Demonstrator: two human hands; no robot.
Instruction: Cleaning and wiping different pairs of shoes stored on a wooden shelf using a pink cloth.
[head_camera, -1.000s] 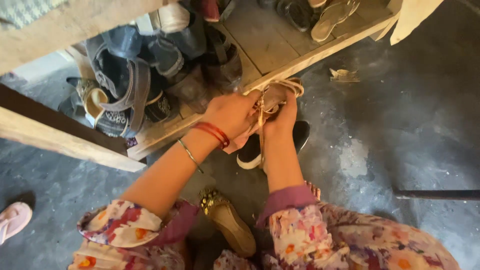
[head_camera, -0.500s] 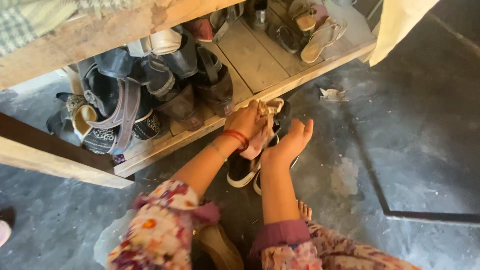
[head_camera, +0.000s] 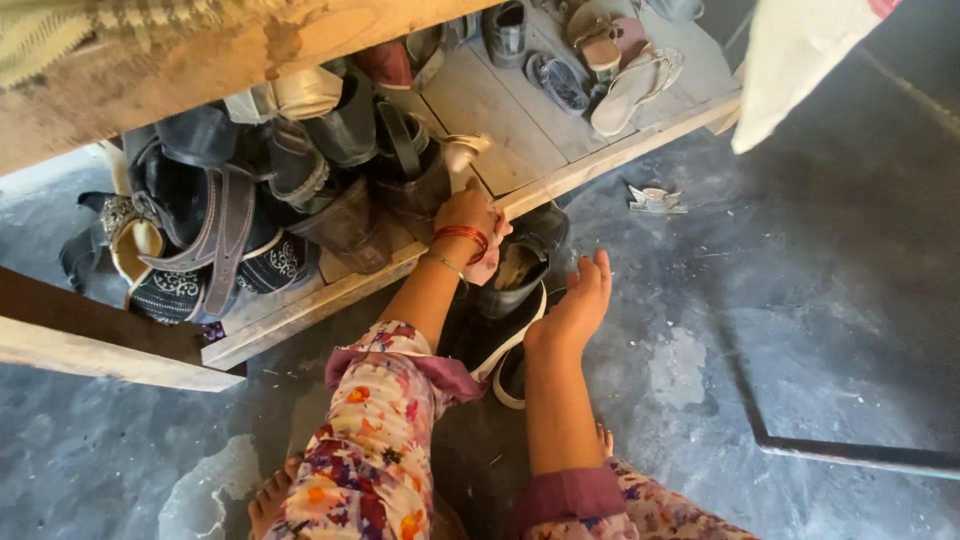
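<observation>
While left hand (head_camera: 468, 212) grips a beige sandal (head_camera: 462, 152) on plank shelf (head_camera: 500, 110), right hand (head_camera: 580, 300) open, black shoe (head_camera: 515, 265) beneath

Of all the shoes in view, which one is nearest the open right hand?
The black shoe with the white sole on the floor, just left of the right hand. The other shoes sit up on the wooden shelf.

Left hand (head_camera: 468, 212) on shelf (head_camera: 520, 120) — shoes (head_camera: 330, 160).

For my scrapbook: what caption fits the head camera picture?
Left hand sets a sandal on the shoe shelf; right hand open.
</observation>
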